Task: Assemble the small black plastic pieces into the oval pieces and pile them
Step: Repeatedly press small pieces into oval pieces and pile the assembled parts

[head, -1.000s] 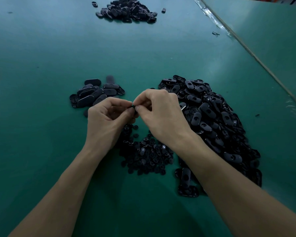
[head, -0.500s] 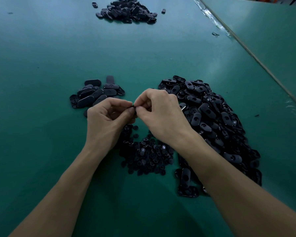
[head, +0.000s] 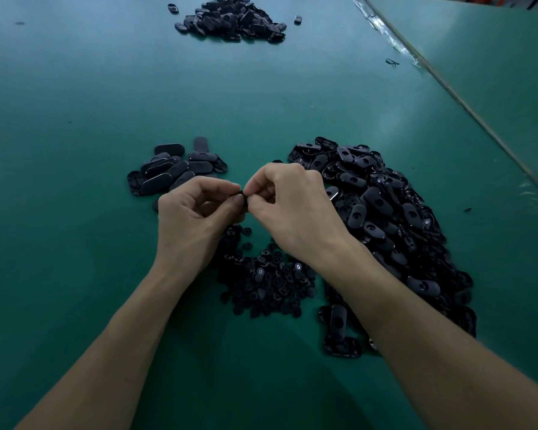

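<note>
Plastic piece [head: 242,193] sits pinched in both grips where my left hand [head: 193,221] and right hand [head: 292,212] meet; finished pile [head: 174,170] lies nearer my left.

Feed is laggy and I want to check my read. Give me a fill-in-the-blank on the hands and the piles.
1. The left hand and right hand together pinch one small piece whose colour is ____.
2. The largest oval heap lies on the person's ____.
3. The smaller oval pile lies on the person's ____.
4. The heap of small pieces lies ____ those two.
Missing words: black; right; left; between.
</note>
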Tool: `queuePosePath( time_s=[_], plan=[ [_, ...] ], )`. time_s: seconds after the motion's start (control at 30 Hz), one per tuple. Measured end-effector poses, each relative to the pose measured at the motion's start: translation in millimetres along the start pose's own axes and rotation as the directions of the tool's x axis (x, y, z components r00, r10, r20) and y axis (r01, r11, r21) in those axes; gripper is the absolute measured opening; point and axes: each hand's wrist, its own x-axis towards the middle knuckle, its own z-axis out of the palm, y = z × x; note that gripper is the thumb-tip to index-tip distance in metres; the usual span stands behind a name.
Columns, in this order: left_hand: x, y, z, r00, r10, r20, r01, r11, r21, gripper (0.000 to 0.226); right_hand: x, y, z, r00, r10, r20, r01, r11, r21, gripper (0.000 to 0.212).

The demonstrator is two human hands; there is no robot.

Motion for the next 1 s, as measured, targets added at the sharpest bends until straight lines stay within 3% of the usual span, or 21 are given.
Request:
queuePosePath(
  time_s=[0.5, 0.67, 1.0],
  plan=[
    [-1.6, 1.5, 1.1, 0.997, 0.063, 0.044, -0.066, 0.995, 0.073, 0.025, -0.3, -1.8, -0.5, 0.999, 0.01, 0.042, -0.007, 0.998, -0.06, 0.014],
    [-1.5, 1.6, 1.6, 0.998, 0.057, 0.009, -0.057, 0.997, 0.053, 0.025, 3.7, -4.6, -8.6, 0.997, 0.029, 0.069, -0.028, 1.0, -0.012, 0.017],
    [-2.0, -0.3, 0.6, 0.999, 0.037, 0.04, -0.041, 0.993, 0.107, 0.026, 1.0, -1.2, 2.5, 0.998, 0.044, 0.045, -0.04, 0.997, -0.072, 0.014]
  ],
)
